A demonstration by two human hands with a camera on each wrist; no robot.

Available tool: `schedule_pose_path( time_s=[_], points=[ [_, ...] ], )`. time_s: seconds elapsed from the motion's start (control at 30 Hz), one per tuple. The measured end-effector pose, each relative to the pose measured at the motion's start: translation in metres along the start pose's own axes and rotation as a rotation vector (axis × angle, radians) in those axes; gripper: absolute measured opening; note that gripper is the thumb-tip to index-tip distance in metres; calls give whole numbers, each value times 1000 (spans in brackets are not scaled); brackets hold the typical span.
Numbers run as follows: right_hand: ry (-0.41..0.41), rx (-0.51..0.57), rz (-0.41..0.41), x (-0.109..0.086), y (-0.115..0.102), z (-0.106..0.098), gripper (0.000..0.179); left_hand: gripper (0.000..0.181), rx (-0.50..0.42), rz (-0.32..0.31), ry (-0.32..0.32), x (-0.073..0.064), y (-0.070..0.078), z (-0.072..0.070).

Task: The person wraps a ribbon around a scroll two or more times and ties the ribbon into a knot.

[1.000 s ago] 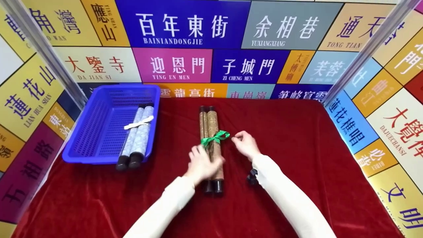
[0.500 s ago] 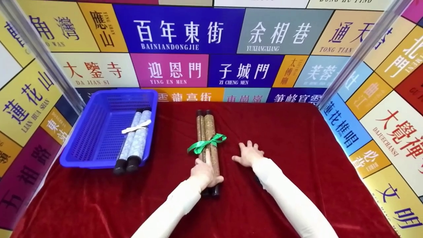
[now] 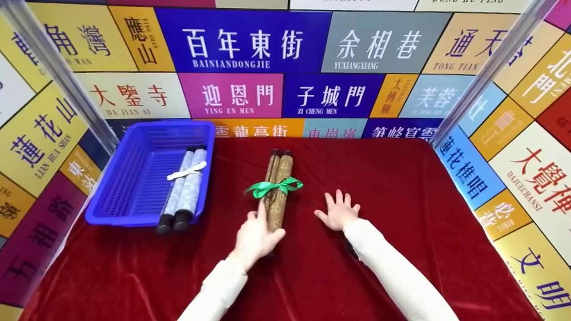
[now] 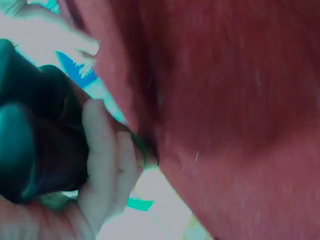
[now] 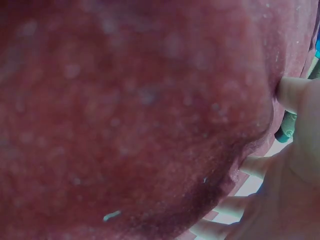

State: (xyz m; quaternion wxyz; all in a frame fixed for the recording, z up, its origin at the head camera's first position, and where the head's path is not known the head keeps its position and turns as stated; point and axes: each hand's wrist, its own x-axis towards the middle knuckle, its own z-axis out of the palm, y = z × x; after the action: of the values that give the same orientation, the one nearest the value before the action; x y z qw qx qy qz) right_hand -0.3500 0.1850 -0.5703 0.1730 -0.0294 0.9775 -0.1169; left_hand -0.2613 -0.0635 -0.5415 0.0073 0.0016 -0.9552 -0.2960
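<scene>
Two brown patterned scrolls with dark end knobs lie side by side, tied round the middle with a green ribbon in a bow. My left hand grips their near part, thumb on the right side and index finger stretched along them toward the bow. In the left wrist view the black knobs loom close, with fingers curled round the scrolls. To the right, my right hand rests on the red cloth with spread fingers, apart from the scrolls; the right wrist view shows its fingertips on the fabric.
A blue plastic basket stands at the left. Two pale blue scrolls tied with a white ribbon lean in it, their black knobs over its near rim. Red velvet cloth covers the table. Sign-printed panels enclose the back and sides.
My left hand has come down from the bow to grip the scrolls' near part, and their near end has swung left. My right hand has left the ribbon and spread on the cloth.
</scene>
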Motion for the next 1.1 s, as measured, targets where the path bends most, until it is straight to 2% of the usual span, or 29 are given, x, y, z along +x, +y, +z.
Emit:
schedule_pose_path(
  time_s=[0.13, 0.23, 0.37, 0.5, 0.6, 0.67, 0.73, 0.87, 0.97, 1.1],
  points=[
    [-2, -3, 2, 0, 1, 3, 79, 94, -54, 46, 32, -9, -6, -27],
    [-1, -13, 1, 1, 0, 5, 79, 92, -83, 60, 74, -18, -11, -54],
    [-8, -12, -7, 0, -2, 8, 79, 87, -118, 48, 140, -33, -17, -102],
    [-13, -10, -23, -2, -3, 10, 79, 84, -132, 37, 241, -49, -26, -154],
    [5, -13, -24, -3, -3, 8, 78, 84, -110, -2, 316, -51, -40, -182],
    [7, -14, -22, -2, -3, 7, 78, 84, -87, -64, 341, -46, -56, -193],
    [3, -16, -23, -2, -2, 6, 78, 83, -60, -132, 340, -39, -77, -198],
    [-11, -14, -19, -2, 1, 4, 79, 82, -44, -253, 264, -22, -119, -202],
    [-6, -14, -9, -2, 3, 4, 79, 83, -29, -262, 200, -9, -141, -207],
    [0, -10, -10, -2, 3, 5, 79, 83, 36, -188, 145, 3, -162, -212]
  ],
)
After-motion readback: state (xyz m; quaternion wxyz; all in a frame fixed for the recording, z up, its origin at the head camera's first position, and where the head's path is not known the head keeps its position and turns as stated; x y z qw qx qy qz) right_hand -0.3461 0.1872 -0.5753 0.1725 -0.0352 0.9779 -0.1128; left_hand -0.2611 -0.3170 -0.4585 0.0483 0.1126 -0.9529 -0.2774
